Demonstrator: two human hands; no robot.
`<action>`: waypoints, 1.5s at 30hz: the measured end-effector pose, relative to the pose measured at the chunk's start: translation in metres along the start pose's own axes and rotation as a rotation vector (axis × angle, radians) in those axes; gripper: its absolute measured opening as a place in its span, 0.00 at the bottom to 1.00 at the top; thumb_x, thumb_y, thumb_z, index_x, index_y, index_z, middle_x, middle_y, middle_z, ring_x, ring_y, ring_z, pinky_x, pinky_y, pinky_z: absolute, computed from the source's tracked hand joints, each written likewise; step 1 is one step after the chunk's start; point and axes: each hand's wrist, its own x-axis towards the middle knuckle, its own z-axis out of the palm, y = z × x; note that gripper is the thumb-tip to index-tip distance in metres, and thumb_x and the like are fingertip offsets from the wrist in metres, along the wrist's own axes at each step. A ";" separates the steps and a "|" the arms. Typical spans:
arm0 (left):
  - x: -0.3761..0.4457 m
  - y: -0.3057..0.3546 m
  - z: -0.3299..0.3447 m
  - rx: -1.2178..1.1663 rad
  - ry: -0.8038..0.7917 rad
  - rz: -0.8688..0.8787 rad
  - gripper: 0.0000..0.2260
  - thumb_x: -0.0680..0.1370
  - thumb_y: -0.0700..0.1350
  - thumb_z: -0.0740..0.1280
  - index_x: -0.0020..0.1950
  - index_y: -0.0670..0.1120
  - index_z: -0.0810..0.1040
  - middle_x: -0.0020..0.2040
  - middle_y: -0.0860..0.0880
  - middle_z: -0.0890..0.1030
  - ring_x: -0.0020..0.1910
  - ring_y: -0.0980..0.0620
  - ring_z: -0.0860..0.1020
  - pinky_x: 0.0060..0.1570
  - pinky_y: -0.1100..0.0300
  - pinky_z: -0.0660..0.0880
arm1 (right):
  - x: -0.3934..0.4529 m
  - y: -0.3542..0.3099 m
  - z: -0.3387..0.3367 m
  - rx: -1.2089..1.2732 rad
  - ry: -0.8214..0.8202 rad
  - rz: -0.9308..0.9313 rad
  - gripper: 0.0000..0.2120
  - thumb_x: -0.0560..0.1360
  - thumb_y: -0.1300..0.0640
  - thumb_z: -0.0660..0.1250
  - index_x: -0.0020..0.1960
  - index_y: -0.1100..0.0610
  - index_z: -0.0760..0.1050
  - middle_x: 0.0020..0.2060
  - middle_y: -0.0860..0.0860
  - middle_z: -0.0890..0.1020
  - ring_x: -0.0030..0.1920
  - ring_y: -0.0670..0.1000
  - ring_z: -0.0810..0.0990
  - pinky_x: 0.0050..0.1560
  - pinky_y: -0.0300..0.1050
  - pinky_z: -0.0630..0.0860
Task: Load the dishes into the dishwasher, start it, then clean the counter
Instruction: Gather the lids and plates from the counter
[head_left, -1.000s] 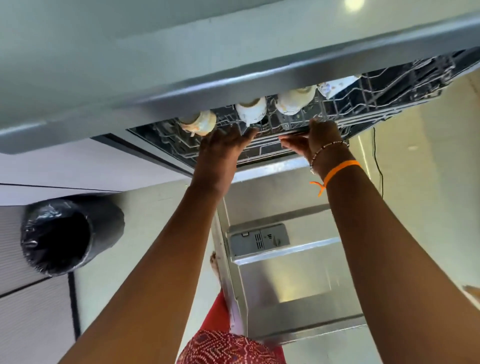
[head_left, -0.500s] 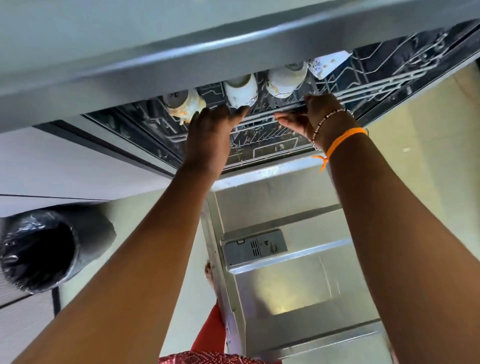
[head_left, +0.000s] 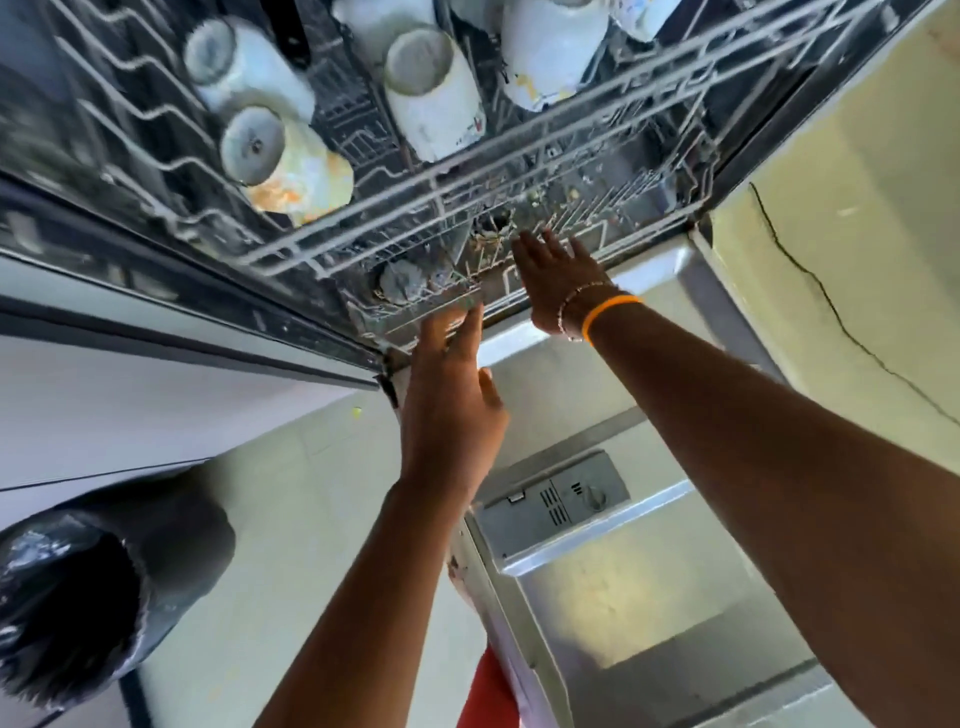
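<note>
At the lower rack's (head_left: 415, 312) front edge — left hand (head_left: 449, 410) and right hand (head_left: 558, 280), fingers straight, grasping nothing; upturned mugs (head_left: 431, 93) sit in the upper rack (head_left: 597, 140) above.

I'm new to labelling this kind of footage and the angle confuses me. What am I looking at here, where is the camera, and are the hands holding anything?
There is no robot, only a person wearing a camera on the head, which looks forward and down, so the view seems tilted. The two arms are the person's own. They reach into an open dishwasher, whose door lies folded down below. White mugs sit upside down in the upper rack. The left hand and the right hand, with an orange band on its wrist, have straight fingers at the lower rack's front edge and hold nothing. A bin with a black liner stands at the left.
</note>
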 end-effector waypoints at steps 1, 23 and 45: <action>0.001 -0.002 0.005 -0.016 -0.025 -0.021 0.26 0.75 0.32 0.63 0.72 0.44 0.66 0.67 0.43 0.67 0.66 0.47 0.69 0.62 0.59 0.68 | 0.005 0.003 0.003 -0.009 -0.040 0.027 0.31 0.77 0.59 0.54 0.75 0.60 0.43 0.76 0.55 0.47 0.76 0.55 0.46 0.73 0.58 0.44; -0.178 0.001 0.124 0.106 -0.890 -0.339 0.26 0.79 0.46 0.59 0.76 0.49 0.56 0.75 0.44 0.60 0.73 0.44 0.61 0.71 0.54 0.60 | -0.276 0.038 0.126 0.471 -0.330 0.312 0.14 0.67 0.46 0.72 0.31 0.46 0.68 0.46 0.50 0.81 0.52 0.50 0.78 0.58 0.45 0.66; -0.256 0.047 0.085 -0.944 -0.114 -0.914 0.09 0.79 0.37 0.59 0.54 0.47 0.76 0.43 0.54 0.78 0.41 0.56 0.76 0.42 0.64 0.71 | -0.316 -0.043 0.123 1.092 -0.329 0.379 0.07 0.77 0.63 0.59 0.45 0.57 0.75 0.44 0.57 0.78 0.47 0.55 0.76 0.56 0.50 0.74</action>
